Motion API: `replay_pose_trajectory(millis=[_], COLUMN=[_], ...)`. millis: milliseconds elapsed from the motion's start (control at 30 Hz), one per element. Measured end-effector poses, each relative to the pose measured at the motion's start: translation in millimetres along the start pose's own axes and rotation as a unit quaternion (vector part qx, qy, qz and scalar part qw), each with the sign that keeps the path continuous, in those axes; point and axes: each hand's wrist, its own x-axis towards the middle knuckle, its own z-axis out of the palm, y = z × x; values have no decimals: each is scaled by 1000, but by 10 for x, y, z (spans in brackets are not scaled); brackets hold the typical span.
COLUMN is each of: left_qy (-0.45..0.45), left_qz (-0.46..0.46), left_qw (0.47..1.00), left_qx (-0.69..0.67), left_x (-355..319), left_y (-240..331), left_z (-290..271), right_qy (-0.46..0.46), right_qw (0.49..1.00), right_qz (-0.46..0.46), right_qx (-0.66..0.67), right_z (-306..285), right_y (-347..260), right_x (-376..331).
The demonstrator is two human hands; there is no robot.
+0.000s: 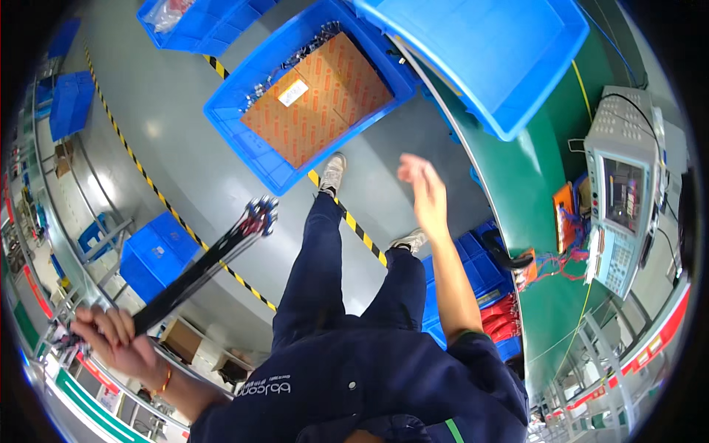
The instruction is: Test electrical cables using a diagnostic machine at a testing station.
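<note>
My left hand (pixel 114 338) is closed round one end of a bundle of black cables (pixel 193 282), out at the lower left. The bundle slants up toward the middle, and its far end fans out into small connectors with some red on them. My right hand (pixel 425 190) reaches forward with nothing in it, fingers stretched out and slightly bent. Ahead of it on the floor stands a blue bin (pixel 264 164). Inside lies a brown cardboard box (pixel 336 92) with a white label, and more cable ends show along the bin's far side.
To the right runs a green-topped bench (pixel 509 199) carrying a large blue tray (pixel 480 52) and a bench instrument with a screen (pixel 624 192). Red and blue leads lie beside the instrument. Other blue bins (pixel 159 251) stand on the floor, which has yellow-black tape lines.
</note>
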Motion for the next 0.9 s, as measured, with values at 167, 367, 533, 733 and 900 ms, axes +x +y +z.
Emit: replay_pose_trajectory(millis=[167,367,533,733,900], left_qy=[134,331,364,85,32], left_qz=[-40,-74,-73,-95,-82], left_qw=[989,931,915,992,995], left_qx=[54,134,157,0,45], left_x=[-323,-494,-559,-448,-268], left_y=[-470,-1266,-1614,-1500,-1229], left_z=[-346,-532,-473,-355,6], right_qy=[338,436,393,418,431], right_qw=[771,801,741,700,643], right_qz=[335,132,-20,66,245], right_qx=[422,388,544,575,584], right_z=[-1179,-2183,-2333,-1514,-534], right_y=[2643,3612,3548,3561,3397], right_x=[1370,2568,2627,1063,-833])
